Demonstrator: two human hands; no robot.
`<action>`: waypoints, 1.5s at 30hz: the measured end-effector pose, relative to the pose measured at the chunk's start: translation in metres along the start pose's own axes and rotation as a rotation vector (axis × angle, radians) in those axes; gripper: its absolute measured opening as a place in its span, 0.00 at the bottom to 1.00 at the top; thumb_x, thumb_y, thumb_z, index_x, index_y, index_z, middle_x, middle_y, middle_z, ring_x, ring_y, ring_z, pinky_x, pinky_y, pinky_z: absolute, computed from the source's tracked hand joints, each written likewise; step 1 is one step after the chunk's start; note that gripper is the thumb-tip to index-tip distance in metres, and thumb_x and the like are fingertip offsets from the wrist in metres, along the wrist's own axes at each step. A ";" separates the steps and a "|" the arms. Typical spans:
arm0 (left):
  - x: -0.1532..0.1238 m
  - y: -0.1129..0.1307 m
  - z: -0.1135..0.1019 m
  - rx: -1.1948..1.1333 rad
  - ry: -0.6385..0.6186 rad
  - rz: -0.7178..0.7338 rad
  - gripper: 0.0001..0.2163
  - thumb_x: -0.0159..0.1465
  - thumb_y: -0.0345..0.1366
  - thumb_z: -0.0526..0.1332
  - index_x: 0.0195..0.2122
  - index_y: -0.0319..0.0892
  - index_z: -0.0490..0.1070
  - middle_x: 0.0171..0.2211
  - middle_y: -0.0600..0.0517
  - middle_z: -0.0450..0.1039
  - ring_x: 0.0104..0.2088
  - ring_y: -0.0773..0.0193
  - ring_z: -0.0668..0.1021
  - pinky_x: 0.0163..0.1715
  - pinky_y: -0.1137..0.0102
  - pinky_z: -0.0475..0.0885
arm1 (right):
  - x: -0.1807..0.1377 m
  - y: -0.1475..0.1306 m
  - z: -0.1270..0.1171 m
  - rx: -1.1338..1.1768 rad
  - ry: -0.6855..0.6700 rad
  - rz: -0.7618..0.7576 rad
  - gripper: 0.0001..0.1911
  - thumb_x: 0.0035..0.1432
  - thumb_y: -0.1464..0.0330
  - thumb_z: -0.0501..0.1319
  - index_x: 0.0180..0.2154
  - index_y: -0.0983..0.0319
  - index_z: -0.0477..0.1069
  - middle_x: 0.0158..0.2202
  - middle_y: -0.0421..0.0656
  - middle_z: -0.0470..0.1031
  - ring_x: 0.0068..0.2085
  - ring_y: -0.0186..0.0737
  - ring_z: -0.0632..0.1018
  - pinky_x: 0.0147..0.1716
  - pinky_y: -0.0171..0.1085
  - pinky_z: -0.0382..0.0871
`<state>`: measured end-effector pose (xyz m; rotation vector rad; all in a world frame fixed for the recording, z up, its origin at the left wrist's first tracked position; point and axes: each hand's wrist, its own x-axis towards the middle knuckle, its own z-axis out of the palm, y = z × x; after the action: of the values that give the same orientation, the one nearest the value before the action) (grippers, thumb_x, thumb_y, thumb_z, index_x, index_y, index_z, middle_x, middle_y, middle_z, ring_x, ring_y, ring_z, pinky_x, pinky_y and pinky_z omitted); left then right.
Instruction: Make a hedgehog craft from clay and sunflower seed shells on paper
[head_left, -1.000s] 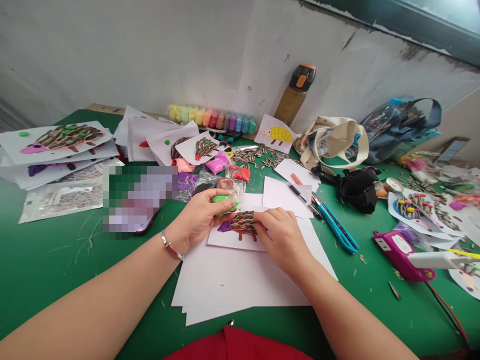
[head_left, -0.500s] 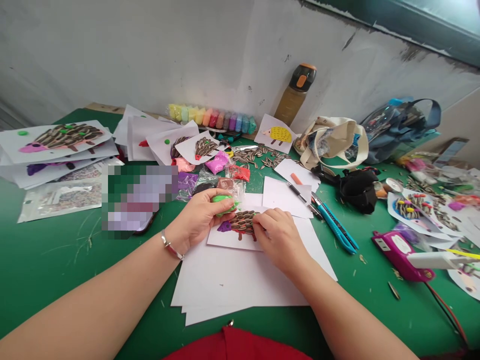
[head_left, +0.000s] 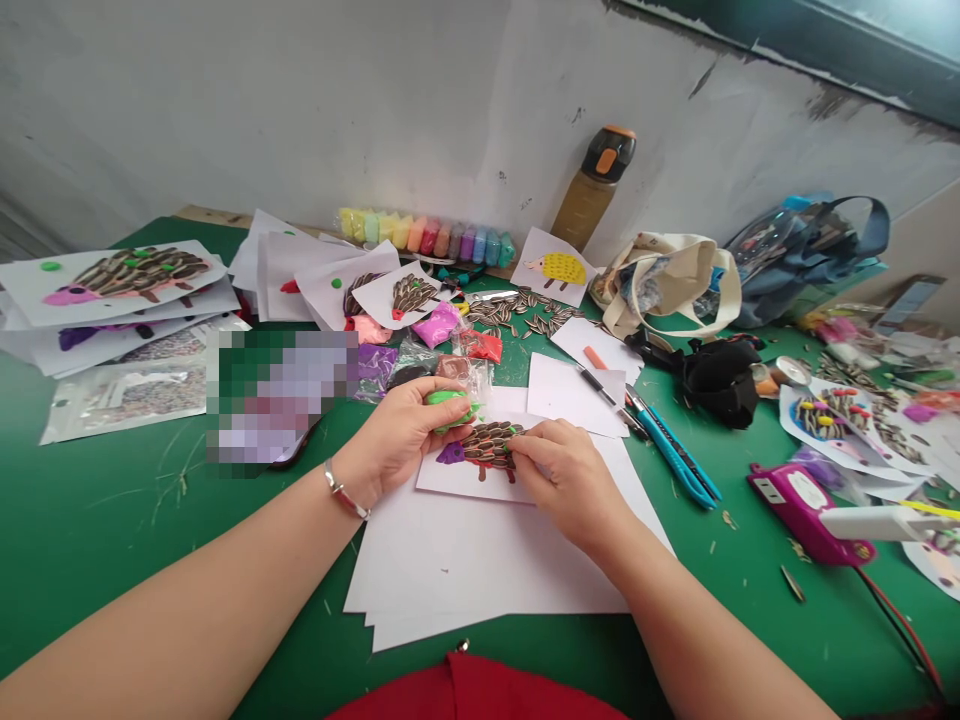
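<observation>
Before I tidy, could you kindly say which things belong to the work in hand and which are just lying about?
Seemingly in use:
bright green lump in left hand
white seed-hedgehog card at right hand

Probably lying about:
tall amber bottle
cream cloth bag
magenta plastic box

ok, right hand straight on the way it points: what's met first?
Most likely the sunflower-seed hedgehog, just ahead of the right hand; beyond it, the green clay in the left hand. Depth makes contact unclear.

Flat green tabletop [head_left: 135, 540] carries, near centre, overlapping white rectangular paper sheets [head_left: 480, 575]; just right, slim blue plastic cutter [head_left: 675, 453]. Far centre: loose dark-striped seeds [head_left: 551, 319]. Left: flat plastic pouch with speckled contents [head_left: 169, 390]; right: magenta box-shaped plastic socket unit [head_left: 787, 500].
</observation>
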<state>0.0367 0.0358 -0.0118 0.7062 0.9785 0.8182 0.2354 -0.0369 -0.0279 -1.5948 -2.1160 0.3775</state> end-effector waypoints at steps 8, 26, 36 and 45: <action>-0.001 0.001 0.001 0.000 0.013 0.001 0.06 0.60 0.24 0.66 0.37 0.36 0.72 0.33 0.49 0.75 0.33 0.66 0.80 0.39 0.71 0.79 | 0.001 0.000 -0.004 0.014 0.033 0.011 0.12 0.62 0.75 0.57 0.34 0.59 0.79 0.32 0.43 0.75 0.37 0.42 0.72 0.38 0.41 0.63; -0.002 0.003 0.002 -0.006 0.017 -0.007 0.07 0.59 0.24 0.68 0.37 0.37 0.72 0.33 0.50 0.75 0.33 0.67 0.79 0.40 0.70 0.79 | 0.005 0.009 -0.001 0.060 0.025 0.095 0.17 0.59 0.76 0.54 0.39 0.59 0.80 0.33 0.45 0.75 0.38 0.44 0.74 0.39 0.42 0.68; -0.001 0.002 0.002 -0.007 0.023 -0.010 0.06 0.59 0.24 0.67 0.37 0.37 0.73 0.33 0.50 0.75 0.33 0.67 0.79 0.40 0.71 0.79 | 0.006 0.011 -0.002 0.054 0.053 0.086 0.16 0.58 0.76 0.54 0.38 0.59 0.80 0.32 0.44 0.75 0.37 0.43 0.75 0.37 0.41 0.69; -0.004 0.006 0.001 -0.053 -0.004 -0.001 0.08 0.58 0.24 0.69 0.37 0.37 0.74 0.35 0.49 0.76 0.35 0.66 0.79 0.40 0.70 0.79 | 0.008 0.009 -0.007 0.156 0.181 0.109 0.14 0.61 0.73 0.55 0.39 0.59 0.79 0.34 0.44 0.77 0.37 0.41 0.77 0.38 0.40 0.70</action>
<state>0.0350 0.0351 -0.0051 0.6615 0.9498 0.8390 0.2444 -0.0267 -0.0244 -1.5937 -1.8251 0.4067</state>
